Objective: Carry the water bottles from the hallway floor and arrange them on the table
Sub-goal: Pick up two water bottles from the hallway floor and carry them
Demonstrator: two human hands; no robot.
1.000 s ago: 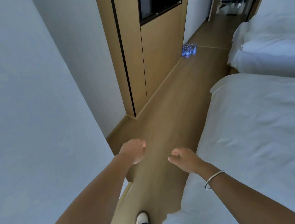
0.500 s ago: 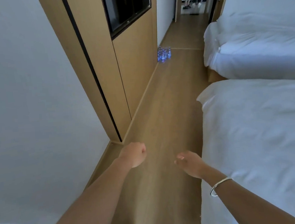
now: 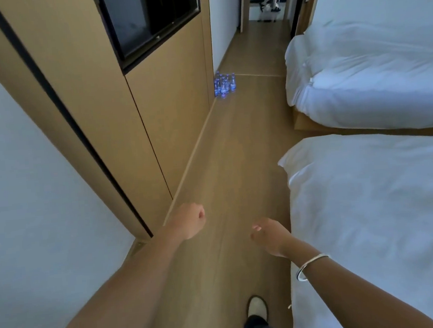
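The water bottles [image 3: 224,86] stand in a small bunch on the floor, far down the hallway, right beside the brown wall [image 3: 173,89]. None has been picked up yet, and no table shows. Both hands are well away from them and hold nothing. The left hand [image 3: 190,224] has its fingers curled in like a fist. The right hand [image 3: 269,236] has loose, slightly bent fingers, near the white bed [image 3: 375,216]. I think all the carrying is left to do
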